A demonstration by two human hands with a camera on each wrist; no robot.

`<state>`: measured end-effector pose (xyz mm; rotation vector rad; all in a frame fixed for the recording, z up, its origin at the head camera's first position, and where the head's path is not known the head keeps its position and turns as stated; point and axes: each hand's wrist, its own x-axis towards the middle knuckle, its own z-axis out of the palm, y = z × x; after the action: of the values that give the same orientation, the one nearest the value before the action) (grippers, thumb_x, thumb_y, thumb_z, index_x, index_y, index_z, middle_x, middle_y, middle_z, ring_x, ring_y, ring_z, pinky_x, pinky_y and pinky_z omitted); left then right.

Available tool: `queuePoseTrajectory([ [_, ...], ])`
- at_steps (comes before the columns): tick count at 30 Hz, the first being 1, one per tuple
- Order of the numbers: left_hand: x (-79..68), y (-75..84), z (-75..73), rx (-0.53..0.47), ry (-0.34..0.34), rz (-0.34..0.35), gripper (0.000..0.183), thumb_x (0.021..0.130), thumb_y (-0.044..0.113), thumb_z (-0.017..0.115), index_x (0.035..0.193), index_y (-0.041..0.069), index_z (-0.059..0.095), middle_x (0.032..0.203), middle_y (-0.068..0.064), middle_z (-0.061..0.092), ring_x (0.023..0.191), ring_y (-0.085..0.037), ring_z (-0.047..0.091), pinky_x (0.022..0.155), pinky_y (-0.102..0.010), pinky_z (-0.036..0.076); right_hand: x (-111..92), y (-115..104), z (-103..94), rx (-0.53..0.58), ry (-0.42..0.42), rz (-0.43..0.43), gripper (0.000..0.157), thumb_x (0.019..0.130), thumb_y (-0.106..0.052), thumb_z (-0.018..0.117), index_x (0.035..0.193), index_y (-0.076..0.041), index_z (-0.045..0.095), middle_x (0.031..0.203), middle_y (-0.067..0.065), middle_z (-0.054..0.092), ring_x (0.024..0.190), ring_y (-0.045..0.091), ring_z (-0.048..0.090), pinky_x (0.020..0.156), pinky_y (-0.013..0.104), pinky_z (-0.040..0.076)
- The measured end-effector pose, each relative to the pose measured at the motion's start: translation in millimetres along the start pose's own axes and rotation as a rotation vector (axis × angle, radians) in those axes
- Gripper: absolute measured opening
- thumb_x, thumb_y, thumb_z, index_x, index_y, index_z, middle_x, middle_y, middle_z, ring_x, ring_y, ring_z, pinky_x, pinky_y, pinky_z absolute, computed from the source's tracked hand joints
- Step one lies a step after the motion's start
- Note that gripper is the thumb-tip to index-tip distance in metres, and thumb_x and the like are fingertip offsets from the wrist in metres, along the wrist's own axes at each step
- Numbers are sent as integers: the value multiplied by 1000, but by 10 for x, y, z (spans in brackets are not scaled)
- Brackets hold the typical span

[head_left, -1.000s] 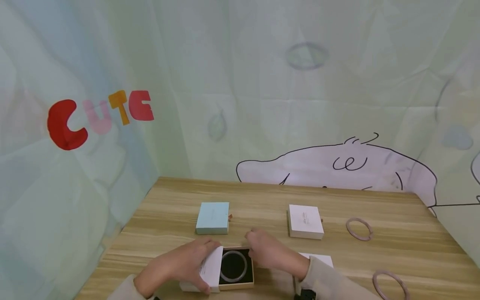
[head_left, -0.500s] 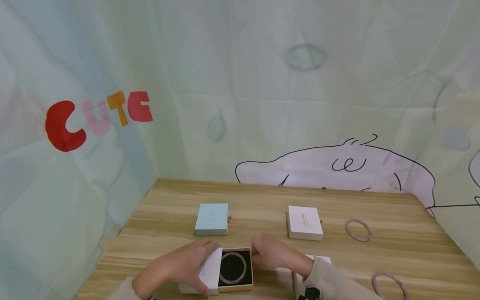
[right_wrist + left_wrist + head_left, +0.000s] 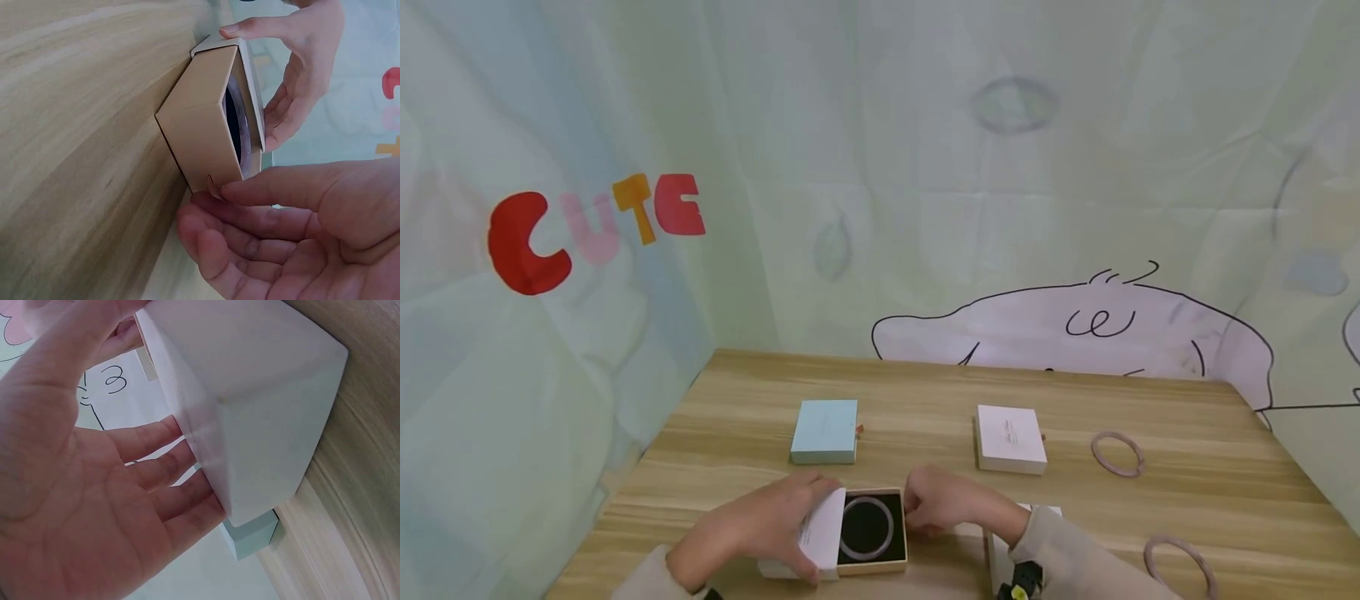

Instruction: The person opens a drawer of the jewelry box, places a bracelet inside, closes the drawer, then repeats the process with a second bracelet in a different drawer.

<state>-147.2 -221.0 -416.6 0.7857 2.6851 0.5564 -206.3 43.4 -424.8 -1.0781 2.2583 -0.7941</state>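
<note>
A white drawer-style jewelry box point(image 3: 822, 533) stands partly pulled out on the table. Its tan inner tray point(image 3: 194, 119) has a black lining, and a pale bangle point(image 3: 888, 533) lies in it. My left hand point(image 3: 767, 521) holds the white sleeve across its width, thumb at the near side and fingers at the far side; in the left wrist view its fingertips press the sleeve's edge. At the tray's right end, my right hand point(image 3: 943, 500) pinches the small ribbon tab point(image 3: 214, 187) between thumb and index finger.
Behind my hands are a light blue box point(image 3: 825, 429) and a white box point(image 3: 1011, 437). Another white box point(image 3: 1002, 562) lies partly under my right forearm. Two loose bangles, a far one point(image 3: 1099, 459) and a near one point(image 3: 1180, 544), rest on the wooden table point(image 3: 737, 417) at right.
My right hand has shifted from the tray's far right corner toward me, to the middle of its right end. The left hand, the box and the bangle stay about where they were.
</note>
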Motion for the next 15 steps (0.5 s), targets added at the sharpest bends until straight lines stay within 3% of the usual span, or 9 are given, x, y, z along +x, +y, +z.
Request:
queuePoseTrajectory([
  [4, 15, -1, -5, -9, -4, -14, 100, 59, 42, 95, 139, 1, 51, 126, -2, 53, 100, -13, 52, 87, -35, 49, 5, 18, 13, 79, -6, 41, 28, 82, 11, 62, 55, 5, 59, 48, 13, 58, 37, 4, 46, 40, 15, 34],
  [15, 5, -3, -10, -14, 2, 3, 100, 59, 42, 95, 139, 0, 51, 124, -1, 53, 100, -13, 51, 87, -34, 48, 14, 33, 40, 140, -10, 34, 22, 81, 13, 65, 59, 6, 65, 52, 12, 62, 39, 5, 51, 41, 21, 44],
])
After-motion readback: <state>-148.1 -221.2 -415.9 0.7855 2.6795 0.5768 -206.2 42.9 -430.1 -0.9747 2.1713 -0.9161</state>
